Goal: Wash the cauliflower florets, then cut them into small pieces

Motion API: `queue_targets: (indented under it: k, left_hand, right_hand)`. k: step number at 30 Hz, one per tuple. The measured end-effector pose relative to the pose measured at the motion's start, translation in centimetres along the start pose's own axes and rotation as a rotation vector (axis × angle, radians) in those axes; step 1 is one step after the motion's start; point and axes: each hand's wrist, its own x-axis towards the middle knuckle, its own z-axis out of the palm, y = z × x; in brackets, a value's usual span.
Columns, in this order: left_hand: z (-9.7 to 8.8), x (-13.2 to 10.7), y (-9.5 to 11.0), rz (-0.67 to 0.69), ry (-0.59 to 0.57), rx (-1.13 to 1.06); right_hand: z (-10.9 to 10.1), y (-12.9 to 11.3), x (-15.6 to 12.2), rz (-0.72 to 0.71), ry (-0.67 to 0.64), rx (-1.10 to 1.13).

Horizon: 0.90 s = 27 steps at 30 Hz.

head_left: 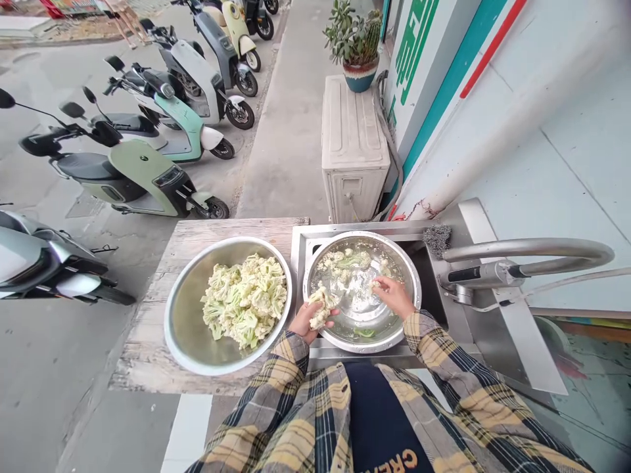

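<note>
My left hand (304, 322) is closed around cauliflower florets (321, 307) at the near left rim of a metal basin of water (362, 345). Over the basin's right side, my right hand (396, 297) has its fingertips pinched on what looks like a small cauliflower piece (377, 286). Small florets and crumbs (352, 259) float in the water, and a green leaf piece (365, 332) lies near the front. To the left, a larger metal bowl (185, 315) holds a heap of cut cauliflower (246, 299).
The basin sits in a steel sink (473, 328) with a curved faucet (532, 248) and a steel scrubber (438, 240) at its right. A wooden board (142, 355) supports the bowl. Beyond stand an outdoor unit (352, 131), a potted plant (359, 72) and several parked scooters (142, 167).
</note>
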Motion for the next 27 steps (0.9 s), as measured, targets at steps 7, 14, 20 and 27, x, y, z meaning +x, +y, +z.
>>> queue_targets:
  k: [7, 14, 20, 27]
  left_hand:
    - [1.7, 0.6, -0.8, -0.078, -0.002, -0.026]
    - [0.8, -1.0, -0.9, 0.123, -0.054, 0.048]
    - [-0.8, -4.5, 2.8, 0.257, 0.020, 0.178]
    - [-6.7, -6.0, 9.8, 0.602, 0.610, 0.753]
  right_hand:
    - [3.5, -6.2, -4.0, -0.159, -0.108, 0.199]
    - [5.3, -11.6, -6.1, -0.365, -0.221, 0.172]
    - [3.1, -8.3, -1.8, -0.170, -0.234, 0.193]
    - [0.8, -2.1, 4.8, -0.027, 0.016, -0.316]
